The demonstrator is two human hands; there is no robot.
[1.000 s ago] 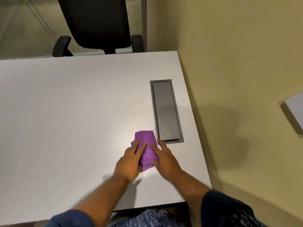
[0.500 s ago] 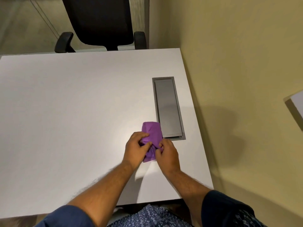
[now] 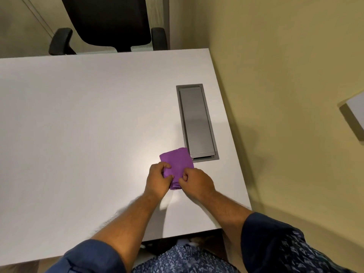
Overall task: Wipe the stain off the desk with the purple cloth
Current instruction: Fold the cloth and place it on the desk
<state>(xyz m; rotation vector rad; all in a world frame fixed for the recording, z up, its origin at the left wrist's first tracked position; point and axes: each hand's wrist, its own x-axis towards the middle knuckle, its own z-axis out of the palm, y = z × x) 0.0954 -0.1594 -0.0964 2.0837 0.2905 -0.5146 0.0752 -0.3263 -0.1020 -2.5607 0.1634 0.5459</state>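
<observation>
A folded purple cloth (image 3: 176,161) lies on the white desk (image 3: 82,125), near the front right, touching the near end of a grey hatch. My left hand (image 3: 157,180) pinches the cloth's near left edge. My right hand (image 3: 197,181) pinches its near right edge with curled fingers. The near part of the cloth is hidden between the two hands. I see no stain on the desk surface.
A grey metal cable hatch (image 3: 197,121) is set into the desk along its right side. A black office chair (image 3: 110,22) stands behind the far edge. A yellow wall (image 3: 285,75) runs close along the desk's right edge.
Both hands went from lying flat on the cloth to pinching its near edges. The cloth now lies flatter and more spread out toward the hatch.
</observation>
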